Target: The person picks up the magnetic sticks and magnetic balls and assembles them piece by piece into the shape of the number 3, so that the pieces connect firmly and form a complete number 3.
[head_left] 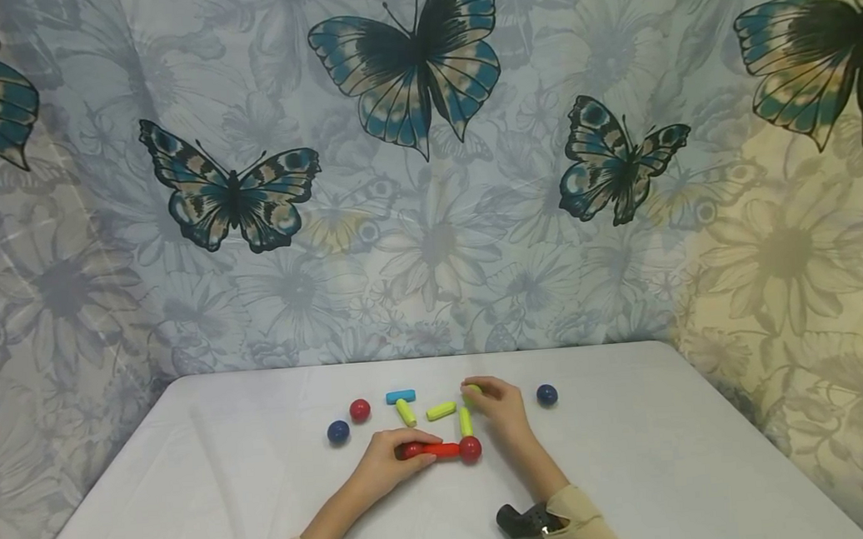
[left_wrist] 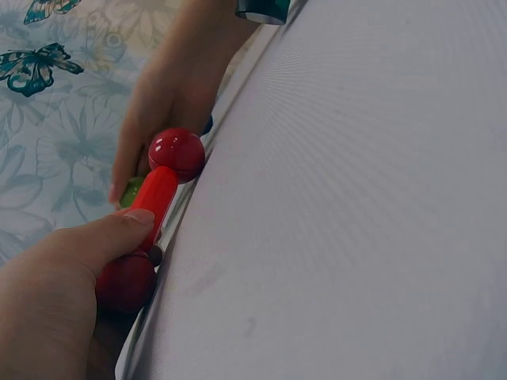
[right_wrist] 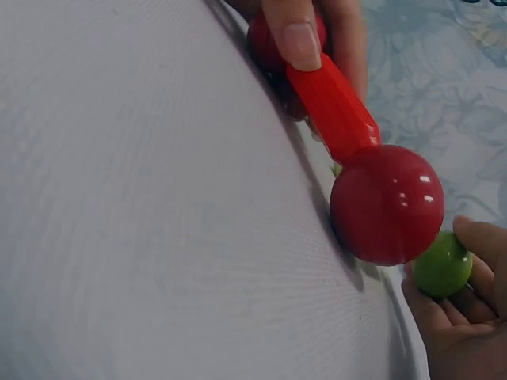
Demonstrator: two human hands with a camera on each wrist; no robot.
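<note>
Here the left hand (head_left: 385, 460) grips the red rod (head_left: 446, 450) with red balls (head_left: 470, 450) at both ends, over the white table (head_left: 641, 472); the right hand (head_left: 504, 404) pinches the green ball (right_wrist: 442, 267) near the yellow-green rod (head_left: 465, 422). Smooth and round, it could slip and roll; a left-hand twist might knock that rod askew. No brands, labels or writing readable.

Left hand (left_wrist: 51, 293), near left, lays its thumb on a red rod (left_wrist: 158, 190) | near red ball (left_wrist: 127, 283) and far red ball (left_wrist: 177, 155) sit at its ends | right hand (left_wrist: 162, 99), far, touches a partly hidden green ball (left_wrist: 131, 192) | white surface (left_wrist: 341, 198) right | butterfly-print cloth (left_wrist: 47, 150) far left
</note>
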